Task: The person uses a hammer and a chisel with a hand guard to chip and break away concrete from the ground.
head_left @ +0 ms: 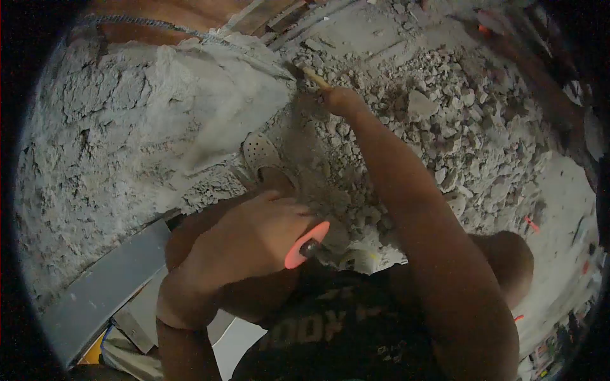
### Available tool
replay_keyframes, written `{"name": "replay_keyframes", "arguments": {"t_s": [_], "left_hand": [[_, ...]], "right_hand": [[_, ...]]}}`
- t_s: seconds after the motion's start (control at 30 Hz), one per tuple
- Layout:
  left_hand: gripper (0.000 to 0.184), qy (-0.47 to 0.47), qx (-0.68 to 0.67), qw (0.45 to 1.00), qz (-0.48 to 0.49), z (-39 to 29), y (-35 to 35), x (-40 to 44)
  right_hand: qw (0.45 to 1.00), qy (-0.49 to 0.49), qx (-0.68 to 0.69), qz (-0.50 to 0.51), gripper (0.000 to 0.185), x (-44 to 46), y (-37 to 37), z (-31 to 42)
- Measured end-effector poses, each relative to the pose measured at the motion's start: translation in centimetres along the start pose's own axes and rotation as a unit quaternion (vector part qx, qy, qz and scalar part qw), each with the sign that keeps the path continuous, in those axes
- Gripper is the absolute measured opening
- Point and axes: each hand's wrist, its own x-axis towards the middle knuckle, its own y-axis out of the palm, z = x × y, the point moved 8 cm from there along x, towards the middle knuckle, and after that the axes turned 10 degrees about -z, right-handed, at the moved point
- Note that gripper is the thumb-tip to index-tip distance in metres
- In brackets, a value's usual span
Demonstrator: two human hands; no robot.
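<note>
My left hand [260, 222] is closed round a chisel, most of which it hides. What shows is the chisel's orange-pink hand guard [297, 255] and the dark round striking end [310, 247], close to my shirt. Farther out, my right hand [343, 101] grips the wooden handle [316, 79] of a hammer. The hammer's dark head [295, 70] is hard to make out against the shadow by the wall's edge. Rubble lies beneath and beside that hand. A perforated clog [259, 152] is on my foot, between the two hands.
A rough grey wall surface [121, 120] spans the left. Broken stone and plaster rubble [445, 114] covers the floor at right, with small red pieces [531, 223] beyond. A grey board [105, 292] lies lower left. Brown wooden boards [254, 19] stand at the top.
</note>
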Motion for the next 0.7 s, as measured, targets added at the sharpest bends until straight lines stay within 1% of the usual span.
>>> {"name": "replay_keyframes", "arguments": {"t_s": [0.03, 0.07, 0.1, 0.13, 0.17, 0.2, 0.23, 0.27, 0.3, 0.33, 0.37, 0.4, 0.43, 0.47, 0.5, 0.53, 0.57, 0.6, 0.63, 0.67, 0.7], "left_hand": [[0.011, -0.002, -0.006, 1.000, 0.019, 0.6, 0.6, 0.0], [0.012, -0.004, -0.011, 0.999, 0.038, 1.2, 1.3, 0.0], [0.012, -0.006, -0.010, 0.999, 0.038, 1.5, 1.8, 0.3], [0.013, -0.021, 0.003, 0.997, 0.078, 1.9, 2.9, 0.4], [0.014, -0.034, 0.018, 0.993, 0.116, 2.5, 4.2, 0.6], [0.014, -0.034, 0.019, 0.993, 0.114, 3.1, 5.1, 1.0], [0.015, -0.003, 0.010, 0.994, 0.109, 3.3, 6.2, 1.2], [0.016, 0.026, -0.001, 0.994, 0.105, 3.0, 6.9, 1.5], [0.016, 0.024, -0.001, 0.995, 0.102, 3.0, 7.4, 1.5], [0.020, 0.017, 0.013, 0.990, 0.143, 2.9, 8.3, 1.4], [0.027, 0.010, 0.028, 0.983, 0.183, 2.9, 9.2, 1.1], [0.027, 0.010, 0.028, 0.983, 0.179, 3.0, 9.6, 0.9], [0.022, 0.022, 0.011, 0.989, 0.145, 2.8, 9.8, 0.9], [0.019, 0.033, -0.005, 0.993, 0.109, 2.6, 9.8, 0.7], [0.019, 0.032, -0.006, 0.995, 0.099, 2.5, 10.0, 0.5], [0.018, -0.003, 0.008, 0.994, 0.106, 3.1, 10.4, 0.3], [0.018, -0.041, 0.019, 0.993, 0.112, 3.7, 10.8, -0.1], [0.018, -0.047, 0.011, 0.994, 0.099, 3.3, 10.0, 0.1], [0.015, -0.018, 0.009, 0.992, 0.124, 2.2, 9.5, 0.3], [0.013, 0.012, 0.000, 0.988, 0.154, 1.0, 10.0, -0.3], [0.013, 0.007, -0.020, 0.988, 0.155, 0.7, 11.1, -0.9]], "right_hand": [[1.000, -0.003, -0.001, 0.000, 0.039, -0.1, 0.0, 0.0], [0.999, 0.036, 0.011, -0.018, 0.038, -0.3, 0.4, -0.7], [0.996, 0.077, 0.026, -0.034, 0.037, -0.7, 1.0, -1.4], [0.996, 0.076, 0.026, -0.033, 0.037, -1.4, 1.9, -1.5], [0.994, 0.080, 0.040, -0.061, 0.040, -2.2, 2.0, -1.3], [0.991, 0.083, 0.053, -0.090, 0.043, -2.9, 1.5, -1.2], [0.991, 0.081, 0.052, -0.092, 0.043, -3.1, 1.1, -1.0], [0.986, 0.126, 0.085, -0.069, 0.047, -3.6, 0.8, -1.1], [0.977, 0.171, 0.117, -0.046, 0.052, -4.2, 0.5, -1.1], [0.978, 0.169, 0.115, -0.046, 0.052, -4.7, -0.7, -0.3], [0.930, 0.288, 0.228, -0.019, 0.041, -5.9, -1.2, -0.6], [0.854, 0.399, 0.333, 0.008, 0.032, -7.4, -0.8, -0.7], [0.857, 0.397, 0.329, 0.007, 0.032, -7.2, 0.6, -1.4], [0.918, 0.318, 0.237, -0.011, 0.031, -6.4, 0.9, -1.5], [0.963, 0.231, 0.140, -0.029, 0.030, -6.1, 0.0, -0.6], [0.966, 0.223, 0.130, -0.029, 0.030, -6.5, -0.2, -0.6], [0.968, 0.216, 0.116, -0.057, 0.030, -7.2, -0.7, -0.5], [0.970, 0.209, 0.103, -0.063, 0.030, -8.4, -1.4, 0.0], [0.972, 0.203, 0.091, -0.068, 0.031, -9.6, -2.1, 0.4], [0.963, 0.229, 0.143, -0.026, 0.031, -11.0, -1.8, 0.2], [0.947, 0.257, 0.191, 0.015, 0.031, -12.5, -1.5, 0.0]]}}
